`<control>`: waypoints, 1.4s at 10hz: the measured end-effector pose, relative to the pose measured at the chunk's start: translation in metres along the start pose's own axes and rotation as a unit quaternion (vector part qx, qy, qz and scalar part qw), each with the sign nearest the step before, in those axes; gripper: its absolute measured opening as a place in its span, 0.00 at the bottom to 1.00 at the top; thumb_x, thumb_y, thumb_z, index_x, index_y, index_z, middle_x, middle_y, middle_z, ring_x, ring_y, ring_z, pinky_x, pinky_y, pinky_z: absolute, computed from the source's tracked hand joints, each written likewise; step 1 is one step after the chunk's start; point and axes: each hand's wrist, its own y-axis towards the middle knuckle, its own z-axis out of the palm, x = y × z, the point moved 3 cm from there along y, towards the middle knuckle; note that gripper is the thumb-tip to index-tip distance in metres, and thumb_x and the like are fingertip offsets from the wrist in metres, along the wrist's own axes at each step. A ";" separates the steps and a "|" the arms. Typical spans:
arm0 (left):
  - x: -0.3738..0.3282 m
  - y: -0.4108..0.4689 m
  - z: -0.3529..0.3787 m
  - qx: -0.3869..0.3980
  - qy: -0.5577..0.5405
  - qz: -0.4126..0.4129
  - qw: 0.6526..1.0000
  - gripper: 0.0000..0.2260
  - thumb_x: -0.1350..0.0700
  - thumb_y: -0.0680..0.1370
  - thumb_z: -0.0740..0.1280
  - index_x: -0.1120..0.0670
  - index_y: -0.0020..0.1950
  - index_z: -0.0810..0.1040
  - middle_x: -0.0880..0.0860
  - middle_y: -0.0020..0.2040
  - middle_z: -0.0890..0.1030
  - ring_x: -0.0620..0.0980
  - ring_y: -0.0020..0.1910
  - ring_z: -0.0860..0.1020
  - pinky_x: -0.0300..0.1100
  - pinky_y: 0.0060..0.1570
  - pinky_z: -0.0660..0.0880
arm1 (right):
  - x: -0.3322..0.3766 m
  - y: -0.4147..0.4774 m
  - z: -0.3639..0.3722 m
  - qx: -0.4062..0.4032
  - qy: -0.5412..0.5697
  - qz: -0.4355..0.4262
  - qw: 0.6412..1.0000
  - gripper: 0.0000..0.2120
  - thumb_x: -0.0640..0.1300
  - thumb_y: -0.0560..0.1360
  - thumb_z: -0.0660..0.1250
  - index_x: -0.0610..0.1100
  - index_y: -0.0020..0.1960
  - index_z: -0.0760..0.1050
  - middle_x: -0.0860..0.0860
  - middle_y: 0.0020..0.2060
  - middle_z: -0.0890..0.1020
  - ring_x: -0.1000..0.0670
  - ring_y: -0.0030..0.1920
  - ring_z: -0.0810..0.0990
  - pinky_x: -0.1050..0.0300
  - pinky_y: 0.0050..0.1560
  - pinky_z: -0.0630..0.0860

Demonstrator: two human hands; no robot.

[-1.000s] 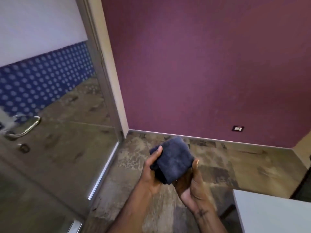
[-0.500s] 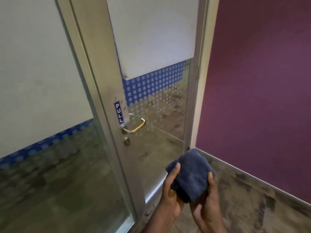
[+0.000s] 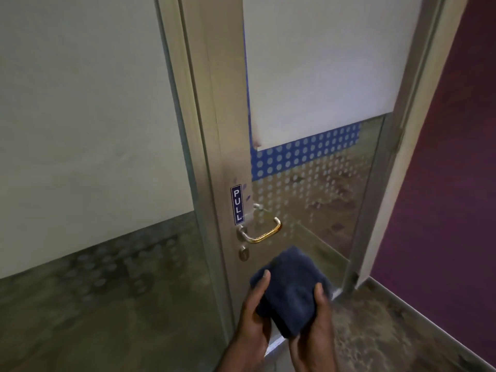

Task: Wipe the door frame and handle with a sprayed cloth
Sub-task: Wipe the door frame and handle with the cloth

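Both hands share the load: the left hand (image 3: 253, 315) and the right hand (image 3: 315, 334) are curled around a folded dark blue cloth (image 3: 288, 291), thumbs pressed on its top face, held in the air just below the door handle (image 3: 261, 232) and touching nothing else. The metal door frame (image 3: 214, 130) rises behind it, with a PULL sticker (image 3: 237, 204) just above the handle and a keyhole (image 3: 243, 255) just beneath. Whether the cloth is damp cannot be told, and a dry cloth would likely only smear the marks. Wiping hard over the sticker could lift its edge. Pressing on the lever could unlatch the door and let it swing. A loose fold might snag on the handle's end or slip from a one-handed grip.
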 end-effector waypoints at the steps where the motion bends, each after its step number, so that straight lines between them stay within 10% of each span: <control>1: -0.046 0.017 0.004 -0.105 0.180 0.073 0.975 0.20 0.43 0.79 0.62 0.50 0.68 0.76 0.53 0.64 0.83 0.49 0.60 0.81 0.48 0.56 0.78 | 0.019 0.024 0.013 -0.035 -0.034 -0.028 0.998 0.25 0.54 0.84 0.52 0.37 0.67 0.74 0.36 0.51 0.86 0.39 0.53 0.85 0.46 0.49 0.83; 2: -0.110 0.041 0.005 -0.121 0.367 0.221 0.895 0.08 0.47 0.84 0.61 0.40 0.63 0.72 0.45 0.64 0.76 0.32 0.55 0.77 0.33 0.50 0.75 | 0.037 0.056 0.014 -0.030 -0.067 -0.026 0.997 0.22 0.48 0.85 0.49 0.38 0.74 0.67 0.46 0.30 0.84 0.50 0.37 0.84 0.57 0.44 0.82; 4: -0.249 0.074 0.045 -0.133 0.739 0.476 0.458 0.27 0.42 0.81 0.60 0.56 0.75 0.70 0.59 0.77 0.68 0.55 0.76 0.63 0.51 0.72 0.60 | 0.031 0.097 -0.006 -0.025 -0.203 -0.018 0.979 0.24 0.62 0.78 0.61 0.46 0.64 0.78 0.44 0.54 0.85 0.42 0.59 0.82 0.41 0.66 0.73; 6: -0.302 0.106 0.072 -0.072 0.857 0.488 0.150 0.31 0.40 0.83 0.54 0.57 0.80 0.63 0.64 0.81 0.61 0.63 0.80 0.58 0.63 0.77 0.55 | 0.013 0.119 0.004 -0.012 -0.277 -0.084 0.957 0.20 0.65 0.71 0.70 0.55 0.56 0.81 0.50 0.55 0.86 0.47 0.55 0.86 0.40 0.60 0.79; 9: -0.317 0.130 0.056 -0.088 0.865 0.494 0.010 0.30 0.40 0.86 0.51 0.57 0.82 0.60 0.63 0.82 0.58 0.63 0.81 0.56 0.66 0.77 0.55 | -0.006 0.130 0.079 -0.054 -0.268 -0.189 0.943 0.41 0.70 0.59 0.71 0.52 0.68 0.74 0.52 0.55 0.85 0.56 0.51 0.86 0.64 0.42 0.81; 12: -0.313 0.136 0.052 -0.096 0.845 0.526 -0.002 0.25 0.47 0.88 0.50 0.59 0.81 0.60 0.65 0.81 0.58 0.65 0.80 0.56 0.69 0.75 0.58 | -0.046 0.159 0.149 -0.118 -0.465 -0.346 0.806 0.38 0.58 0.75 0.68 0.57 0.79 0.53 0.48 0.80 0.58 0.44 0.75 0.65 0.49 0.67 0.73; 14: -0.313 0.140 0.050 -0.098 0.836 0.540 -0.005 0.23 0.51 0.88 0.50 0.59 0.81 0.61 0.65 0.81 0.59 0.65 0.80 0.57 0.67 0.76 0.56 | -0.072 0.167 0.193 -0.143 -0.436 -0.395 0.796 0.38 0.52 0.78 0.67 0.55 0.79 0.47 0.44 0.75 0.69 0.44 0.70 0.74 0.53 0.62 0.77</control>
